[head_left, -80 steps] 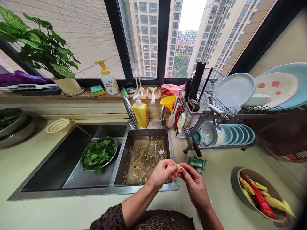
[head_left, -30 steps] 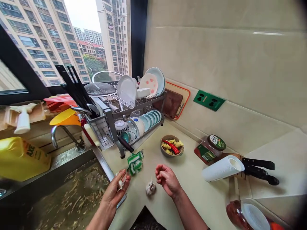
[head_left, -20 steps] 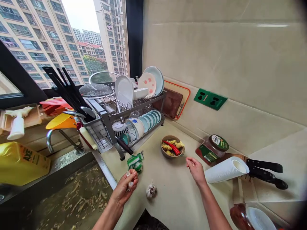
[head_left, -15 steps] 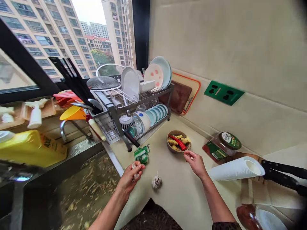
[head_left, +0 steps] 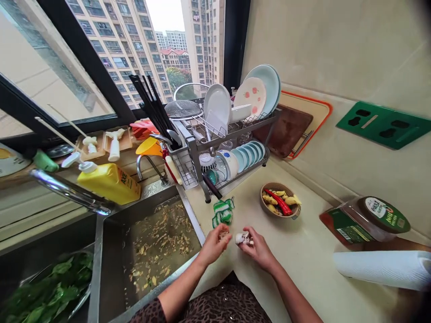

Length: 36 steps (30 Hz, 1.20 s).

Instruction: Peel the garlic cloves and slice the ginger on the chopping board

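Note:
My right hand (head_left: 261, 251) grips a whitish garlic bulb (head_left: 243, 238) with purple streaks, just above the counter (head_left: 286, 273). Close beside it on the left, my left hand (head_left: 214, 246) is curled around pale, papery scraps that look like garlic skin (head_left: 223, 234). The two hands are a small gap apart. Behind my left hand lies a crumpled green and white cloth (head_left: 222, 211). A brown basket (head_left: 281, 214) farther right holds a red chili (head_left: 279, 200) and several yellowish pieces of ginger (head_left: 292, 200).
Left of the counter, a sink basin (head_left: 101, 264) contains water with floating peelings; leafy greens (head_left: 60, 282) lie in the other basin. A dish rack (head_left: 198, 146) stands behind. To the right are a plastic jar (head_left: 357, 224) and a paper towel roll (head_left: 377, 267).
My right hand has moved from beside the basket to the garlic bulb and taken hold of it. Both hands are now close together. The view has turned left, showing more of the sink.

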Motion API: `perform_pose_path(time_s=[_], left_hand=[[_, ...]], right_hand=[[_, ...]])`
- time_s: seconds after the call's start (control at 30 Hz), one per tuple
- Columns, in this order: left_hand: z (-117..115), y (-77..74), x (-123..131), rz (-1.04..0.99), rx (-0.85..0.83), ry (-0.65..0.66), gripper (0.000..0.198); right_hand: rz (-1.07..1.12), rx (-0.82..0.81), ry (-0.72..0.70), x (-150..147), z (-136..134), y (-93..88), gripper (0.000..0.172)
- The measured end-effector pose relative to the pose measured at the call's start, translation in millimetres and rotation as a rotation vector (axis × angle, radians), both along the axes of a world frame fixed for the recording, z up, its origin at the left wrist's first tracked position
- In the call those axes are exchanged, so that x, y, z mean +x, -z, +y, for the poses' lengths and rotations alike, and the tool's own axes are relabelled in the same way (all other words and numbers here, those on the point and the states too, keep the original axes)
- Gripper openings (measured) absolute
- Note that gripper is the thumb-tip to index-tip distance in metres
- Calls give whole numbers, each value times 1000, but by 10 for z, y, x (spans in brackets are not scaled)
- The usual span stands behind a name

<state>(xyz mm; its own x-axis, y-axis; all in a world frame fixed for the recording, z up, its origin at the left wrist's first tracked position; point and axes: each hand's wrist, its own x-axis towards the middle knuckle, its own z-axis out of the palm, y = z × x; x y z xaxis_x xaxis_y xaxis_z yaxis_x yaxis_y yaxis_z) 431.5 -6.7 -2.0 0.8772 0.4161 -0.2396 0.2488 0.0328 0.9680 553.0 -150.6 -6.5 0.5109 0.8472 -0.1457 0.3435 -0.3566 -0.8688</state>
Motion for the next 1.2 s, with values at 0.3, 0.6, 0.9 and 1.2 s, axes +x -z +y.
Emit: perform_pose_path(time_s=[0.3,0.6,0.9,1.2], left_hand=[[-148,-305,88,-105,385,30,31],[-257,-251,139,-86,231,-198,29],[-99,112,211,-16,413,-160,19],[-159,33,286,-171,463,18,35]], right_hand=[[-70,142,143,-87,121,-357,31],[-81,255,281,-167,190,-466,26],[1000,363,414,75,78,-182,40],[737,193,315,145,-19,-168,47]])
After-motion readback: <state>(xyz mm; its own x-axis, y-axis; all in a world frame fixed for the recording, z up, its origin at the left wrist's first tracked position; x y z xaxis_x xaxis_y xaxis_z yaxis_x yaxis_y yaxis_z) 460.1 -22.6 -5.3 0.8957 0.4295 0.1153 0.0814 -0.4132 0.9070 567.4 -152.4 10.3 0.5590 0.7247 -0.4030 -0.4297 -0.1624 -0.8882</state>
